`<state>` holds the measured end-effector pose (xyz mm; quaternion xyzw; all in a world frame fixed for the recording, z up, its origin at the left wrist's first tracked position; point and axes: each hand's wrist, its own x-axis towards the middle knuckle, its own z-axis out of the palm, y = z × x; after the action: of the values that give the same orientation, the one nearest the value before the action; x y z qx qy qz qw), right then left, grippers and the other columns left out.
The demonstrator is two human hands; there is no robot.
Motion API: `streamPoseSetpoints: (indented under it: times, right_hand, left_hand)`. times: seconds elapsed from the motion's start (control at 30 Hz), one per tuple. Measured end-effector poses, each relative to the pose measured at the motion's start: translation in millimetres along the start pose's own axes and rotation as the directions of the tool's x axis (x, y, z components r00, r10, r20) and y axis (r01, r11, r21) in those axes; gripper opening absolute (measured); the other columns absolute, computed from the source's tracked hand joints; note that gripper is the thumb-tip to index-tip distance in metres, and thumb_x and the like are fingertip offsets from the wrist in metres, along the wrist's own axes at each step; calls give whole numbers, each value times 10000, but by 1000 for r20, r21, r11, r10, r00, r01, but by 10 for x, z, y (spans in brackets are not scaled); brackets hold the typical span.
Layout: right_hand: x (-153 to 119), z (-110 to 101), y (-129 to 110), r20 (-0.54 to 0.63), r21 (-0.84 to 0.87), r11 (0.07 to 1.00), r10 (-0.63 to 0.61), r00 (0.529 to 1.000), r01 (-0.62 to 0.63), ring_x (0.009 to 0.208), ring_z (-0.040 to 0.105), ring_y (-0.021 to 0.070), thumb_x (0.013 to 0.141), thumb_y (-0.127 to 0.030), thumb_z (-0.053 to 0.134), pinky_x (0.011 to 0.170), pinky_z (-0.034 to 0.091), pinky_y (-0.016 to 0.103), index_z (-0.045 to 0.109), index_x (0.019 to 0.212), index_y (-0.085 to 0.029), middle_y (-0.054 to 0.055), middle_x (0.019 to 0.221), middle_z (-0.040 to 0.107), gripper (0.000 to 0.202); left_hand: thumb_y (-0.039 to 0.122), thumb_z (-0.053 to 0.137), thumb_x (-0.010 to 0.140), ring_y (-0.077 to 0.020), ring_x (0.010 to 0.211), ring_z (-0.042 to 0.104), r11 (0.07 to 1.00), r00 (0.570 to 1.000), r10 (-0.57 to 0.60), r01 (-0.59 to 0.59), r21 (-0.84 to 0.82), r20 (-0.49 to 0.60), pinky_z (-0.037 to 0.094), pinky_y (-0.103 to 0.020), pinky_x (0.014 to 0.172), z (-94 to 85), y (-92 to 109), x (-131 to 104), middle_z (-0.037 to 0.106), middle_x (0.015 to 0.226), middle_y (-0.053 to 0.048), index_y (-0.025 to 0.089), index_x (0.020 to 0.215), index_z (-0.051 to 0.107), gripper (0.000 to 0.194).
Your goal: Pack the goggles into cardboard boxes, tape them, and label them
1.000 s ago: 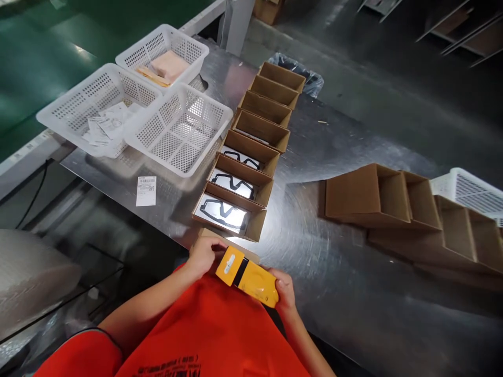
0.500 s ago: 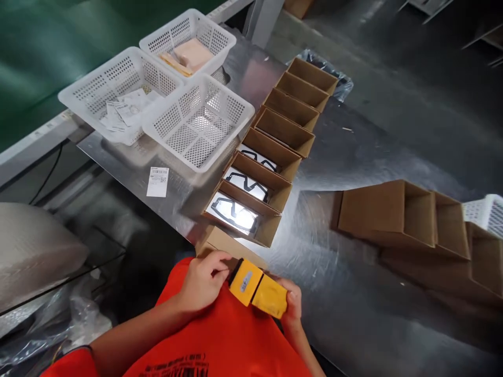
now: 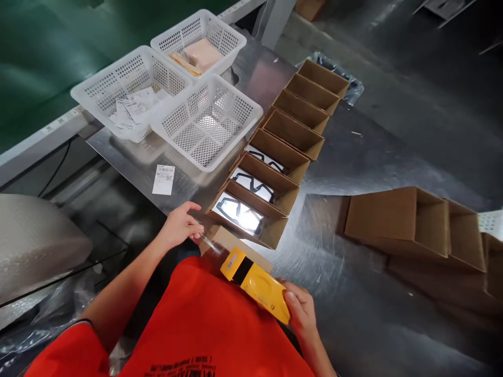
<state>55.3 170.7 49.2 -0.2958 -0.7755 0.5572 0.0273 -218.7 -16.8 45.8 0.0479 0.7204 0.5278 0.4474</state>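
My right hand [image 3: 301, 306] grips the lower end of a yellow box [image 3: 264, 289], fingers behind it and thumb on its edge. Its far end shows a raised yellow flap [image 3: 233, 262] and a black band. My left hand [image 3: 181, 226] is off to the left, fingers pinched. From those fingertips a clear plastic strip or film [image 3: 212, 244], blurred, stretches toward the box's flap end. Just beyond lies a brown carton [image 3: 236, 245], partly covered by the yellow box. Nearest in the row stands an open carton [image 3: 271, 235] holding a white box with black graphics [image 3: 238, 213].
More open cartons [image 3: 301, 131] run in a row toward the far edge. White perforated baskets [image 3: 208, 162] stand at the left, one with papers, one with pinkish packets. A printed label [image 3: 163, 179] lies on the metal table [image 3: 314, 256]. Further cartons [image 3: 379, 214] stand at the right.
My left hand has moved away from the yellow box, up and left, drawing clear plastic out between them. The box has tilted and its flap end now shows. The camera view has shifted slightly.
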Motion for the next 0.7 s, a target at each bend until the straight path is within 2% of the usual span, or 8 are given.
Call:
streamPoseSetpoints:
  times: [0.07,0.13,0.23,0.33,0.43,0.53,0.63,0.7]
  right_hand:
    - [19,-3,-66,37,-52,994,95,995,-93,458,331,110,856,-663,448,434,265,250,451,534,-189,-13,495,384,573]
    - [58,41,-168,46,-108,976,197,979,-191,476,312,106,848,-660,467,433,246,242,420,538,-196,-25,494,344,560]
    - [140,150,-329,51,-172,945,290,956,-277,491,330,112,827,-680,467,434,253,238,448,563,-197,-25,501,346,550]
    - [230,236,-432,23,-211,930,311,950,-300,486,336,114,809,-693,457,421,250,238,464,554,-197,-21,497,346,558]
    - [299,272,-480,-18,-244,925,295,955,-290,485,324,109,803,-685,459,417,239,238,443,526,-199,-19,502,336,560]
    - [321,277,-493,-26,-271,917,298,954,-294,483,322,106,801,-683,452,417,236,237,437,517,-198,-19,503,330,562]
    - [298,267,-473,-21,-256,915,318,948,-313,482,331,107,805,-678,448,413,246,234,427,528,-201,-20,503,333,551]
    - [275,257,-447,-20,-238,916,329,944,-324,482,337,109,809,-670,454,411,252,234,431,543,-202,-22,504,337,539]
  left_hand:
    - [165,682,628,-154,486,634,999,1000,-13,12,31,22,471,-232,475,-150,-105,133,668,537,54,178,1060,540,454]
    - [156,678,629,-141,493,626,998,1000,12,-12,68,0,470,-229,495,-220,-220,273,677,561,53,180,1083,544,474]
    - [144,679,634,-126,494,611,996,999,40,-37,79,-33,454,-221,512,-229,-421,454,679,577,53,173,1141,537,528]
    - [143,663,660,-126,472,594,999,1000,15,-14,49,-22,446,-226,498,-185,-663,578,666,566,45,128,1184,511,546]
    - [143,634,703,-128,486,595,999,1000,16,-15,32,-24,459,-238,513,-55,-922,639,662,580,42,103,1240,475,561]
    - [132,626,722,-140,537,608,996,996,57,-52,69,-64,496,-267,575,186,-1144,609,652,595,47,122,1221,512,512]
    - [159,563,803,-163,720,662,982,981,137,-118,145,-134,535,-315,746,422,-1290,518,698,769,1,163,1224,554,421]
    - [173,522,847,-171,857,671,966,969,194,-162,200,-155,526,-329,853,508,-1349,479,707,920,-23,201,1276,552,431]
